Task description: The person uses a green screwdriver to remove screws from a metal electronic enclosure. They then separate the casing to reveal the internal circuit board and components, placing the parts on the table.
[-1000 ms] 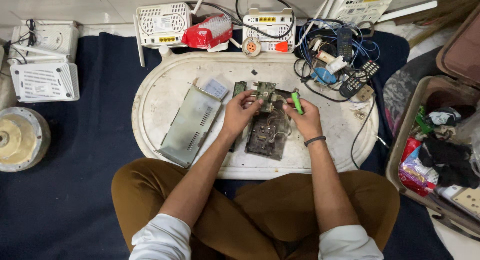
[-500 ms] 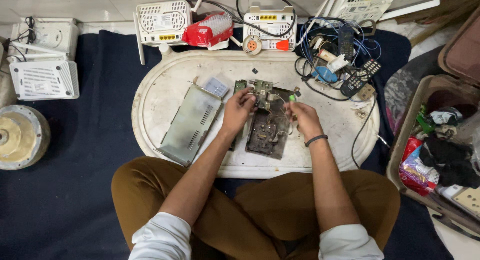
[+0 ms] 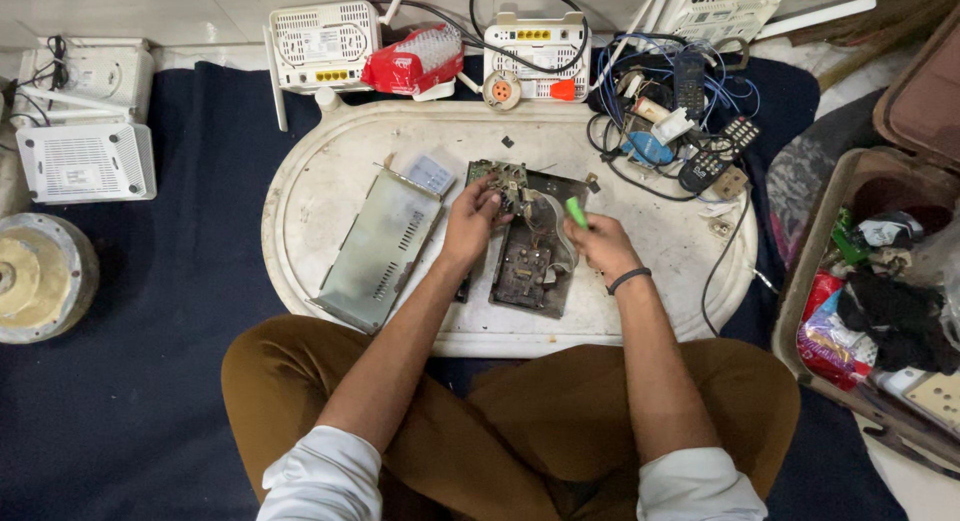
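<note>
Fingers of the left hand (image 3: 470, 216) pin the dark opened circuit board (image 3: 530, 251) steady on the white oval desk (image 3: 330, 181), while the right hand (image 3: 600, 243), at its 3 o'clock, closes its grip around a green-handled screwdriver (image 3: 577, 213) aimed down at it.

A makeshift floor repair workshop: routers (image 3: 322, 44), tangled cables (image 3: 655, 101) and remotes (image 3: 712, 156) ring a white tray (image 3: 330, 181) bearing an opened circuit board (image 3: 530, 251).

The left hand (image 3: 468, 224) presses the circuit board (image 3: 530, 251) on the bench (image 3: 330, 171); the right hand (image 3: 600, 246) grips a green tool (image 3: 577, 213).
</note>
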